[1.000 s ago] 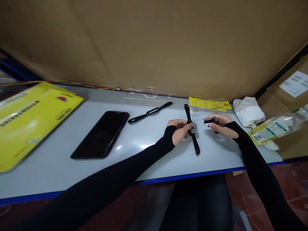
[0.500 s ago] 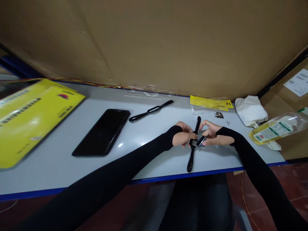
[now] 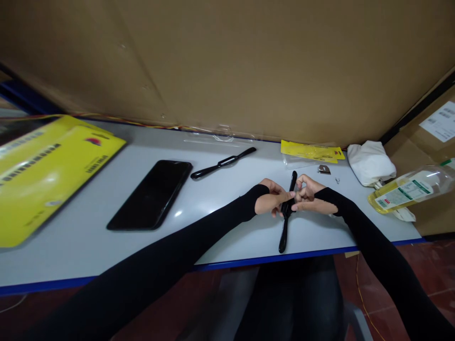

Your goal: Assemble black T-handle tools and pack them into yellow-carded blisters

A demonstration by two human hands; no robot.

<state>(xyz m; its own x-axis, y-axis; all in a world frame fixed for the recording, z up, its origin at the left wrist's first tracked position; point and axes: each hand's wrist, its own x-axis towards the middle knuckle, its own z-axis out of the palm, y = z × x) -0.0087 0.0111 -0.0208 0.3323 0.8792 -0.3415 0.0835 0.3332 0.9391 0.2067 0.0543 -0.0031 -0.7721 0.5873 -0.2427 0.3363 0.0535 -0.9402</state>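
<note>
A black two-handled spokeshave point(image 3: 283, 237) stands lengthwise near the table's front edge, in front of me. My left hand point(image 3: 272, 199) grips its middle from the left, with the thumb across the top. From the right, my right hand point(image 3: 308, 196) closes its fingers on a small black cap point(image 3: 286, 207) that lies against the spokeshave's middle. The fingers hide much of the cap, so I cannot tell how it is seated. Beyond my left hand lies a second black spokeshave body point(image 3: 227, 162) with an open middle. A small metal blade point(image 3: 324, 169) and a screw point(image 3: 337, 180) lie behind my right hand.
A black phone point(image 3: 151, 195) lies left of my hands. Large yellow packages point(image 3: 60, 175) cover the table's left end. Yellow cards with clear plastic point(image 3: 309, 151) lie at the back. A white cloth point(image 3: 370, 163) and a tilted bottle of yellow liquid point(image 3: 408, 189) are at the right.
My right hand has moved slightly left and brought the tilted black cap down against the spokeshave's middle. The left thumb has shifted a little up and right.
</note>
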